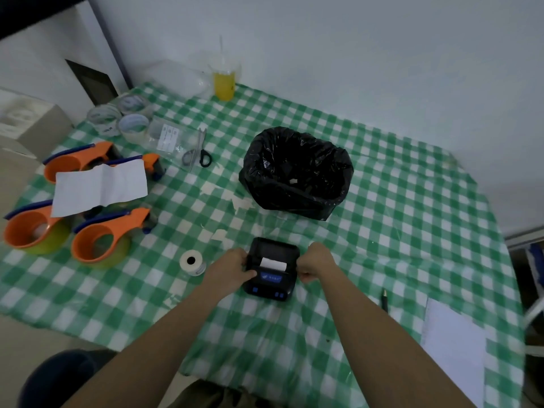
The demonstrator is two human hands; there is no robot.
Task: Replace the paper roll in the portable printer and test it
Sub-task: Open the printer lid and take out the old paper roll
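A small black portable printer (272,278) lies on the green checked tablecloth in front of me, its lid (273,247) tipped open toward the far side. A white paper roll (273,264) shows in its bay. My left hand (231,267) grips the printer's left side, thumb on the front panel. My right hand (316,263) holds the right side with fingers curled. A second white paper roll (192,262) stands on the cloth just left of my left hand.
A bin lined with a black bag (295,172) stands behind the printer. Orange tape dispensers (100,240) and a white sheet (100,185) lie at the left. Scissors (200,151), tape rolls (132,125) and a yellow drink (225,83) sit farther back. A pen (385,298) and paper (453,348) are at the right.
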